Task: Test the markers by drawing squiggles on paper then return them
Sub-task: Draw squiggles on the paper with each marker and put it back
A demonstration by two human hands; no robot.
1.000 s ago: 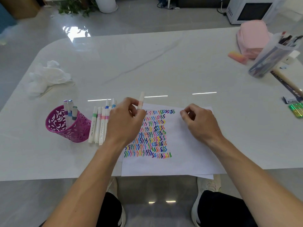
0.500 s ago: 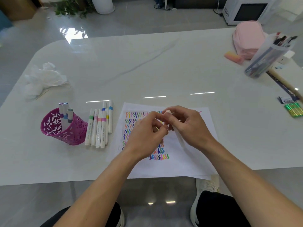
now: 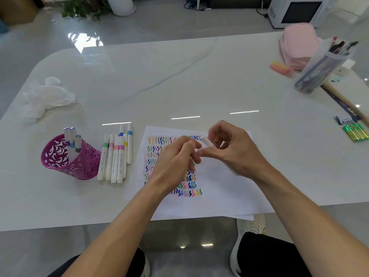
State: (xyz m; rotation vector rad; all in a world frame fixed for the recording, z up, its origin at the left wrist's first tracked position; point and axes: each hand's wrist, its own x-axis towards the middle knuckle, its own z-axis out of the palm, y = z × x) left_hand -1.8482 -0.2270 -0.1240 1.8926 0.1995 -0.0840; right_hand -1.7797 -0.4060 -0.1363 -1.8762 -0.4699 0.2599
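The person is holding both hands over the sheet of paper [image 3: 223, 188], which is lying on the near edge of the white table [image 3: 179, 80] with rows of coloured squiggles [image 3: 189, 189] on its left part. The right hand [image 3: 233, 150] is gripping a white marker [image 3: 206, 141]: its thumb and fingers are curling around the barrel, and only the rounded upper end is showing, above the top rows of squiggles. The left hand [image 3: 175, 162] is touching the right one; its fingers are curling inward just beside the marker, but I cannot tell if they are pinching anything. To the left of the paper, a row of white markers [image 3: 115, 156] with coloured bands is lying side by side on the table. Just beside them a magenta pen holder [image 3: 60, 158] is standing, with three markers [image 3: 70, 136] sticking out of it. A crumpled white tissue [image 3: 46, 96] is lying farther back on the left. At the far right a pink pouch [image 3: 297, 45], a clear cup of pens [image 3: 323, 66] and a pink eraser [image 3: 280, 67] are sitting near each other.
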